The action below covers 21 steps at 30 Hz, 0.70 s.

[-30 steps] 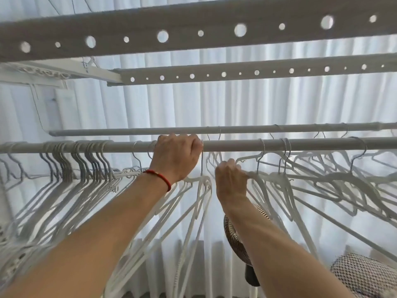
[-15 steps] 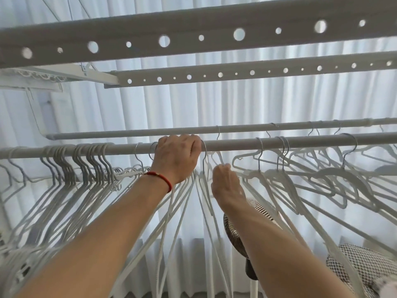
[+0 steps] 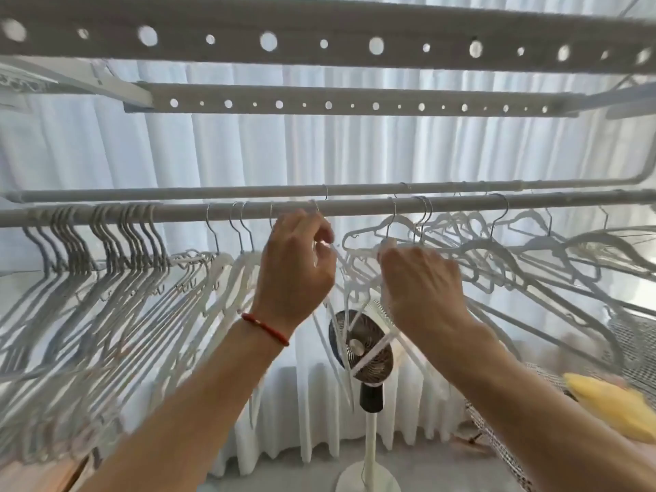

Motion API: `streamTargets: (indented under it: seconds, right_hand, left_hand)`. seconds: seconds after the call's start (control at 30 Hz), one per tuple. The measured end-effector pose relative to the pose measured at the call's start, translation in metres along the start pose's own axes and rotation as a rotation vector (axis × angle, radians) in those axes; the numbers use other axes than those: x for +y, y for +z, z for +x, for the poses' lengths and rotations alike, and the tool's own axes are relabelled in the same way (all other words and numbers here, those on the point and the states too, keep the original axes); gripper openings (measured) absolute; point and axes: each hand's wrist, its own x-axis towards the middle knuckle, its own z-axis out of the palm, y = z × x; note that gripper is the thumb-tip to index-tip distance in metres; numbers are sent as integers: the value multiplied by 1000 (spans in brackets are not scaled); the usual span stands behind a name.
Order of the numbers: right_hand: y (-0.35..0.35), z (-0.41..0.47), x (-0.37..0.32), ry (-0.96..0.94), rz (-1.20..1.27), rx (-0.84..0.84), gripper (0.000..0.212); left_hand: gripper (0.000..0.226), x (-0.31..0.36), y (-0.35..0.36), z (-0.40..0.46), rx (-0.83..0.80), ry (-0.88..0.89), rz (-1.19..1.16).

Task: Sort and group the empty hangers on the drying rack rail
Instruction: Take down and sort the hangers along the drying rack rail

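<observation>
The near rail (image 3: 355,207) runs across the view at hand height. A tight group of white hangers (image 3: 117,243) hangs on its left part. Loose white hangers (image 3: 497,250) sit spread out and tangled on its right part. My left hand (image 3: 294,264) is just below the rail's middle, its fingers curled round the neck of a white hanger (image 3: 321,319) whose metal hook sits on the rail. My right hand (image 3: 422,278) is a little to the right and lower, gripping the top of the nearest loose hanger (image 3: 358,243).
A second rail (image 3: 213,193) runs just behind the near one with a few hooks on it. Two perforated bars (image 3: 319,30) cross overhead. A standing fan (image 3: 362,349) is below the hands, before white curtains. A yellow item (image 3: 610,403) lies on patterned fabric at lower right.
My left hand has come down off the rail onto a hanger's neck. My right hand has shifted right to the nearest loose hanger. The view has swung right and widened.
</observation>
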Motion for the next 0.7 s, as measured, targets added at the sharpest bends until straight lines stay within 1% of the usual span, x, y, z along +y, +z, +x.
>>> streamTargets:
  seconds: [0.07,0.1,0.2,0.27,0.3,0.33,0.37,0.4,0.43,0.47,0.53,0.57,0.6,0.63,0.67,0.7]
  right_hand:
    - [-27,-8,22,6,6,12,17]
    - [-39,-9,35,15,50,7,17]
    - [-66,-6,77,8,351,-71,20]
    - [-76,-4,104,-7,554,-101,23]
    - [-79,-2,117,-9,660,-128,22]
    - [-81,0,130,-7,757,-154,20]
    - [-80,2,143,-8,840,-176,19]
    - [-79,4,154,-11,916,-194,18]
    - [-76,6,165,-13,986,-205,18]
    - [-73,8,173,-16,1049,-209,20]
    - [-66,12,186,-29,1156,-202,26]
    - [-60,15,191,-25,1223,-192,29]
    - [-55,19,195,-18,1300,-180,31]
    - [-48,23,199,-14,1379,-171,34]
    - [-41,28,200,-13,1463,-172,37]
    - [-34,32,200,-10,1543,-179,36]
  left_hand:
    - [17,16,4,-13,-100,-88,-129]
    - [17,22,7,-18,-168,-149,-174]
    - [20,30,19,-29,-449,-400,-202]
    - [37,33,27,-33,-602,-552,-192]
    - [49,35,30,-35,-627,-630,-196]
    - [57,38,32,-38,-610,-704,-209]
    - [60,42,33,-43,-548,-754,-230]
    - [60,47,32,-49,-460,-766,-241]
    - [58,53,32,-56,-362,-734,-234]
    - [57,59,30,-63,-257,-655,-213]
    - [55,72,23,-72,-37,-405,-134]
    - [54,78,18,-74,55,-292,-67]
    - [53,84,12,-75,122,-218,12]
    - [53,87,5,-77,150,-195,75]
    - [54,90,-3,-78,125,-238,87]
    - [54,93,-12,-78,38,-340,47]
